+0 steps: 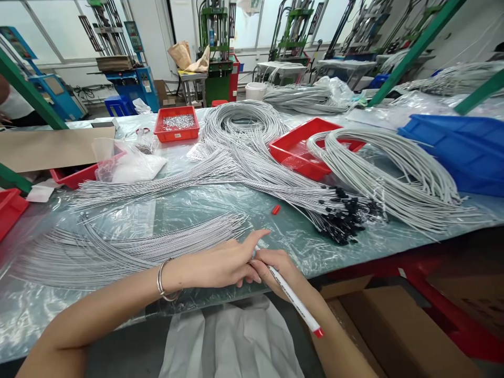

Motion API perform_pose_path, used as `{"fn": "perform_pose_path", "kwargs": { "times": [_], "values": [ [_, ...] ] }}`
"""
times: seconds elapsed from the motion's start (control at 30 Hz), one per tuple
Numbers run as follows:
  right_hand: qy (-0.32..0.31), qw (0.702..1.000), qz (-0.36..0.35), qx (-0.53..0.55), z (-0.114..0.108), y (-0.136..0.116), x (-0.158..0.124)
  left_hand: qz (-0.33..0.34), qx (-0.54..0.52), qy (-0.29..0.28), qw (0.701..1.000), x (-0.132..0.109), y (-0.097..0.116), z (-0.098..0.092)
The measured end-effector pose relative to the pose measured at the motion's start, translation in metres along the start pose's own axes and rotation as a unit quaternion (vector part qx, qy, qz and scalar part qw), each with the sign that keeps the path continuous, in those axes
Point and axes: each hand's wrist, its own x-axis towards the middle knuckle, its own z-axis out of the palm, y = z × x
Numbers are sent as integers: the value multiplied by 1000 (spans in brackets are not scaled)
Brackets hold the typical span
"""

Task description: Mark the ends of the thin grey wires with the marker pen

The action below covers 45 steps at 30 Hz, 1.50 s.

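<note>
Head view: R hand (281, 268) is closed round a white marker (295, 299), red butt end angled down toward the wearer, other end up by the L hand (228, 262). L hand is part curled w/ 1 digit stretched out; can't tell if it grips anything, as the fingers hide it. Marker sits between the hands, just off the table's near edge in this view.

Main risk, I'd say: ink where it isn't wanted. A small red cap (275, 209) lies loose on the table, prob. the marker's, so the tip may be bare; a slip = mark on L fingers or a smudge. Cap itself could roll or get swept under the wires, then the nib dries out.

Next: snagging. L forearm crosses close to the loose thin wires (177, 241), & the metal bangle (162, 281) could hook an end, dragging strands out of line. Plastic sheet (228, 200) looks wrinkled & slick, so wires might slide easily. Bundle w/ black ends (346, 215) is well apart from L hand; a R elbow swing might still knock it.
</note>
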Motion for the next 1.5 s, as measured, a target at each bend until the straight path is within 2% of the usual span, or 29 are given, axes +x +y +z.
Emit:
{"fn": "perform_pose_path", "kwargs": {
  "times": [0.13, 0.3, 0.43, 0.57, 0.73, 0.83, 0.97, 1.13, 1.33, 1.5],
  "values": [
    [32, 999, 17, -8, 1, 7, 0, -35, -40, 3, 999, 6, -1, -4],
    [53, 995, 73, -38, 3, 20, 2, -67, -43, 52, 995, 6, -18, -14],
    [51, 994, 86, -35, 2, 26, 3, -112, -32, 58, 992, -7, -33, -21],
    [48, 995, 88, -26, 2, 27, 3, -147, 24, 61, 987, -23, -35, -21],
    [40, 995, 94, -15, 2, 26, 3, -137, 76, 117, 981, -28, -31, -7],
    [40, 995, 86, -21, 1, 24, 2, -119, 70, 121, 983, -28, -32, -3],
    [42, 995, 85, -5, 1, 26, 0, -133, 33, 139, 981, -29, -41, -9],
    [43, 994, 105, 7, 4, 29, -2, -163, -34, 198, 966, -34, -49, -19],
    [31, 993, 113, 20, 5, 26, -2, -112, 18, 147, 983, -26, -35, -14],
    [34, 994, 100, 20, 4, 24, -1, -113, 13, 100, 988, -20, -34, -11]
  ]
}}
